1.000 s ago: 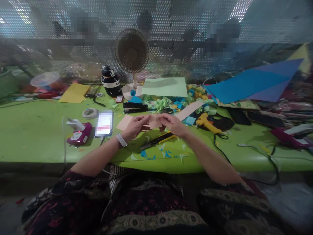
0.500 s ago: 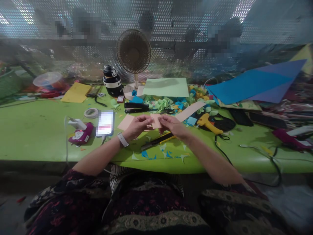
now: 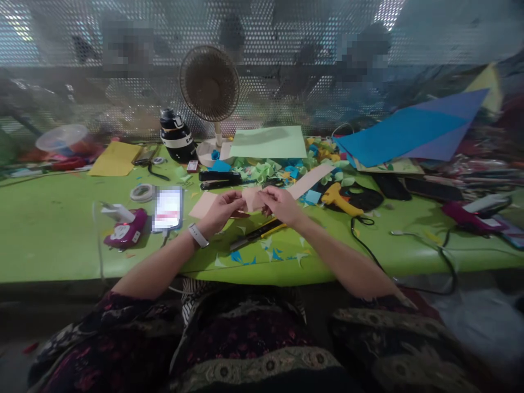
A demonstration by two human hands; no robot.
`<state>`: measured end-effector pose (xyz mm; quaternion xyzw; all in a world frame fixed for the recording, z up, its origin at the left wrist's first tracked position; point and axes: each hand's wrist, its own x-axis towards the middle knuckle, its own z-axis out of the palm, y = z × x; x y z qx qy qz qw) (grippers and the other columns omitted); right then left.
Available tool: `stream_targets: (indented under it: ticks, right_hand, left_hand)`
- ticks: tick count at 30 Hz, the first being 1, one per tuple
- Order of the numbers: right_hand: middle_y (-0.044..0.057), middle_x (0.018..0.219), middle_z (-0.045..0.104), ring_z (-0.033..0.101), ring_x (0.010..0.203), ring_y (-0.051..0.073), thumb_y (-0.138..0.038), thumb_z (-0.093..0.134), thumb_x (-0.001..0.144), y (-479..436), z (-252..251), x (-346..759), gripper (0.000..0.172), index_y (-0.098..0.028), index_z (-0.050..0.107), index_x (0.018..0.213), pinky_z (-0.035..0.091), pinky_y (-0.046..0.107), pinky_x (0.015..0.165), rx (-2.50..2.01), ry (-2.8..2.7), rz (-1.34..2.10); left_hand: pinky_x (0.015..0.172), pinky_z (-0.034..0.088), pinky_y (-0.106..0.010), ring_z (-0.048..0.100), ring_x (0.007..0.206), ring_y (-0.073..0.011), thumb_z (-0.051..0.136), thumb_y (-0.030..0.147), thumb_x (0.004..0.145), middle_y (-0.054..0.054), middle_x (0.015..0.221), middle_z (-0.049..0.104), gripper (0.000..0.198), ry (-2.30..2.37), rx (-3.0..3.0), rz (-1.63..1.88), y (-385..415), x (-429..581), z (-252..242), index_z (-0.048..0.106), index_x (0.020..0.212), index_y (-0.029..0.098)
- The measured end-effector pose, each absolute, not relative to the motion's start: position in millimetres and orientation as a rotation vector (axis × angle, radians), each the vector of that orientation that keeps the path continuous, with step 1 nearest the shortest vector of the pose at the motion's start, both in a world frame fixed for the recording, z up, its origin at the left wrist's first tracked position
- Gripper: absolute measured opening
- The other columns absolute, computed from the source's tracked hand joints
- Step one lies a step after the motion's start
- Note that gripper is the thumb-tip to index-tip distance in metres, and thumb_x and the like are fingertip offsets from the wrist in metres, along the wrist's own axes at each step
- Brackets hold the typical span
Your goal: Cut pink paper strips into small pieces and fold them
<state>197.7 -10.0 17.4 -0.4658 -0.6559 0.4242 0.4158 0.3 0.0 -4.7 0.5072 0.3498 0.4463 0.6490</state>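
Observation:
Between my hands is a small piece of pale pink paper point(image 3: 252, 199), pinched at both sides above the table. My left hand point(image 3: 224, 210) grips its left edge between thumb and fingers. On the right edge, my right hand point(image 3: 280, 205) has thumb and fingers closed. A larger pink paper sheet point(image 3: 201, 205) lies behind my left hand, and a long pink paper strip point(image 3: 313, 180) extends beyond my right hand. Below the hands rests a yellow and black box cutter point(image 3: 256, 233). Blue and pale green paper scraps point(image 3: 270, 254) are scattered near the table edge.
Behind the hands are a black stapler point(image 3: 220, 179), a heap of cut green paper pieces point(image 3: 266, 170) and a fan point(image 3: 209, 84). A yellow glue gun point(image 3: 341, 201) lies right, its cable trailing forward. On the left are a phone point(image 3: 167, 209), tape roll point(image 3: 142, 192) and purple power adapter point(image 3: 126, 229).
The pink piece now looks bent, with its corners angled, while both hands keep hold of it. My right-hand fingers have shifted on its edge. The whole view has swung slightly.

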Motion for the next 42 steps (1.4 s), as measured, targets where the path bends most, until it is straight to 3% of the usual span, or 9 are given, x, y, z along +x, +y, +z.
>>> stream_targets:
  ticks: [7,14,17,20,23,26,32,42]
  right_hand:
    - [-0.004,0.055,0.056,0.055,0.046,0.011,-0.060,0.063,0.084,-12.6,16.5,196.2,0.043,-0.021,0.053,0.071,0.048,0.023,0.047,-1.170,-1.630,0.981]
    - [0.000,0.060,0.062,0.058,0.052,0.014,-0.063,0.062,0.084,0.0,26.3,211.5,0.042,-0.021,0.059,0.081,0.051,0.028,0.054,-1.133,-1.542,0.990]
    - [0.002,0.065,0.064,0.062,0.060,0.018,-0.053,0.060,0.087,15.9,29.3,232.9,0.033,-0.021,0.059,0.081,0.052,0.032,0.063,-1.268,-1.566,0.796]
    - [0.009,0.089,0.072,0.066,0.084,0.024,-0.041,0.059,0.088,26.3,26.3,246.9,0.023,-0.019,0.065,0.088,0.050,0.036,0.076,-1.562,-1.883,0.453]
    - [0.015,0.116,0.070,0.064,0.104,0.030,-0.043,0.061,0.086,25.5,22.6,245.1,0.035,-0.016,0.067,0.107,0.048,0.038,0.084,-1.727,-2.280,0.294]
    - [0.015,0.125,0.067,0.062,0.113,0.032,-0.042,0.064,0.081,18.0,22.8,234.6,0.045,-0.016,0.066,0.118,0.048,0.036,0.085,-1.721,-2.598,0.250]
    - [0.013,0.133,0.064,0.064,0.112,0.033,-0.040,0.064,0.075,9.8,22.8,224.8,0.055,-0.019,0.061,0.126,0.049,0.037,0.079,-1.745,-2.682,0.183]
    - [0.014,0.120,0.071,0.068,0.100,0.033,-0.039,0.058,0.079,7.2,22.9,216.0,0.042,-0.018,0.062,0.115,0.045,0.036,0.070,-1.804,-2.669,0.074]
  left_hand:
    - [0.064,0.059,-0.029,0.064,0.066,-0.0125,0.081,0.054,0.069,-0.001,0.074,0.065,0.044,0.811,1.047,0.988,-1.7,0.6,0.7,0.068,0.086,0.015]
    - [0.062,0.054,-0.023,0.059,0.061,-0.0087,0.088,0.045,0.064,-0.001,0.072,0.067,0.038,0.983,1.241,1.168,14.0,-15.9,18.6,0.068,0.078,0.015]
    - [0.060,0.054,-0.024,0.060,0.059,-0.0096,0.089,0.034,0.063,-0.002,0.070,0.068,0.031,1.108,1.301,1.024,29.6,-32.2,24.1,0.067,0.073,0.015]
    - [0.055,0.051,-0.025,0.059,0.053,-0.0107,0.087,0.027,0.063,-0.002,0.061,0.065,0.025,1.238,1.367,0.786,40.7,-42.2,19.9,0.066,0.068,0.015]
    - [0.050,0.046,-0.025,0.058,0.049,-0.0125,0.084,0.025,0.065,-0.002,0.054,0.062,0.019,1.321,1.473,0.608,43.5,-42.9,11.0,0.067,0.064,0.016]
    - [0.047,0.041,-0.026,0.056,0.044,-0.0148,0.081,0.025,0.066,-0.003,0.049,0.061,0.018,1.415,1.595,0.515,39.8,-39.2,5.8,0.065,0.061,0.018]
    - [0.049,0.036,-0.027,0.054,0.039,-0.0167,0.083,0.022,0.061,0.000,0.048,0.062,0.023,1.514,1.715,0.553,30.2,-33.5,8.6,0.063,0.073,0.021]
    - [0.053,0.035,-0.028,0.057,0.045,-0.0205,0.079,0.026,0.067,0.000,0.051,0.062,0.026,1.521,1.772,0.508,27.8,-32.1,10.1,0.059,0.082,0.022]
